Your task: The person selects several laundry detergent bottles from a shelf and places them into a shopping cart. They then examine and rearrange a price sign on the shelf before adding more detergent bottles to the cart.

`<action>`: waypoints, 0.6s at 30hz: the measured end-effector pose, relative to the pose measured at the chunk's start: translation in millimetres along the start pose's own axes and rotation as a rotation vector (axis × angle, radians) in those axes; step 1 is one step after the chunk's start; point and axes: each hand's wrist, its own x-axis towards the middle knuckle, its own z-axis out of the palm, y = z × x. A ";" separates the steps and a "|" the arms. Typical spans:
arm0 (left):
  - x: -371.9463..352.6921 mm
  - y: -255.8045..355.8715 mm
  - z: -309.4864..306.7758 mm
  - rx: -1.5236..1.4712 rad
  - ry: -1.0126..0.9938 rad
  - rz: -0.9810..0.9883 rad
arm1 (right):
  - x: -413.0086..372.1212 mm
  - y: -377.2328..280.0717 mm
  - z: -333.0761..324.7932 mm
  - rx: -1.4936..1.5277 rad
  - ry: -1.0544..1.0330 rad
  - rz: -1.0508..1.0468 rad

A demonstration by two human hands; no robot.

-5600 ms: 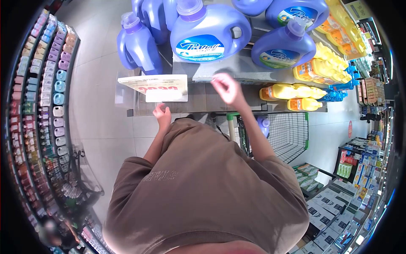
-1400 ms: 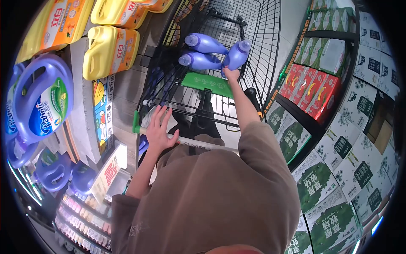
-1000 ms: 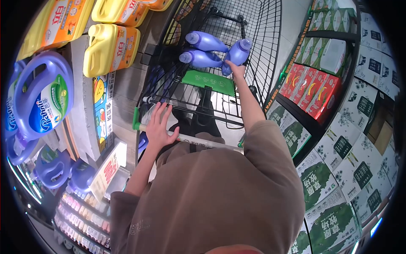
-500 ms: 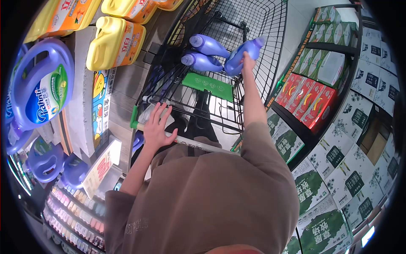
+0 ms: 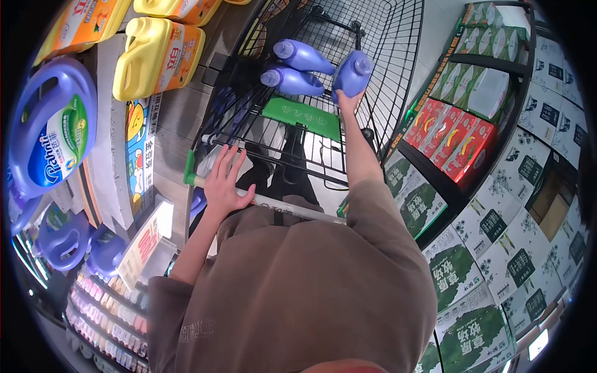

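Observation:
My right hand (image 5: 348, 103) grips a purple laundry detergent bottle (image 5: 353, 74) near its lower end, inside the wire shopping cart (image 5: 387, 38). The bottle leans, with its cap toward the far side. Just left of it lie two more purple detergent bottles, an upper one (image 5: 306, 57) and a lower one (image 5: 293, 82). My left hand (image 5: 225, 188) rests palm down across the cart's handle bar (image 5: 292, 209), fingers stretched and thumb apart. A green panel (image 5: 301, 118) of the cart lies between my hands.
Yellow jugs (image 5: 158, 59) and a large purple detergent jug (image 5: 53, 130) stand on the left display. A price sign (image 5: 146, 242) juts out below them. To the right are a shelf with red boxes (image 5: 457, 140) and stacked white-green cartons (image 5: 472, 329).
The held bottle has come slightly toward me and left, turning more upright beside the other two. My left hand stays on the handle bar. The whole view has shifted a little.

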 end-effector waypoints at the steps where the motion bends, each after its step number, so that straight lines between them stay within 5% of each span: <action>1: 0.5 -0.8 -0.1 0.002 0.002 0.004 | -10.0 -6.9 4.0 0.071 0.012 0.085; 3: -0.2 -1.1 0.5 -0.002 0.034 0.020 | -20.7 -13.8 8.8 0.129 0.011 0.260; 7: -3.2 -3.5 -2.0 -0.011 0.032 0.019 | -25.3 -4.9 19.1 0.000 0.057 0.197; 11: -6.6 -3.8 -6.3 -0.003 0.047 0.012 | 7.5 45.1 15.5 0.179 -0.244 0.016; 14: -10.9 -5.9 -4.2 -0.016 0.102 0.009 | -17.3 9.5 -3.4 0.105 -0.317 0.220; 18: -18.9 -8.4 -4.0 -0.087 0.103 0.018 | -44.2 -27.7 -23.4 0.074 -0.457 0.233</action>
